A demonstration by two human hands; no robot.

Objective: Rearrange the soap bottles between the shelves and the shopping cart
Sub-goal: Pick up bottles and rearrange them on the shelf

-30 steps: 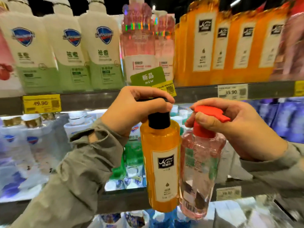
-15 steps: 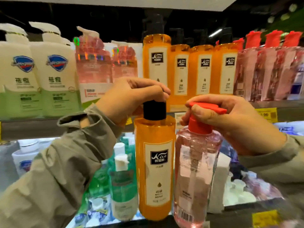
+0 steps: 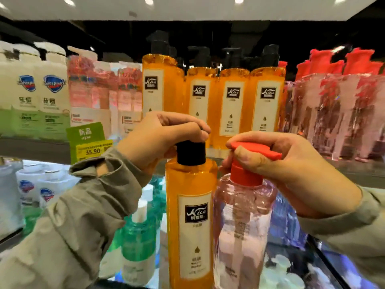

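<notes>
My left hand (image 3: 160, 138) grips the black pump cap of an orange soap bottle (image 3: 190, 222), which hangs upright in front of the shelves. Beside it, my right hand (image 3: 291, 170) holds the red pump cap of a clear pink soap bottle (image 3: 241, 230). The two bottles hang side by side, almost touching. Behind them on the upper shelf stands a row of matching orange bottles (image 3: 231, 105) with black pumps, and to the right a row of pink bottles (image 3: 337, 113) with red pumps. The shopping cart is out of view.
White and green soap bottles (image 3: 41, 101) and pink packaged bottles (image 3: 98, 101) fill the upper shelf's left. A green tag and a yellow price label (image 3: 91, 150) hang on the shelf edge. Green bottles (image 3: 139, 236) and white bottles (image 3: 39, 188) stand on the lower shelf.
Both hands have risen with their bottles toward the upper shelf, and my view has tilted up, so the ceiling and the pump tops of the shelved rows now show.
</notes>
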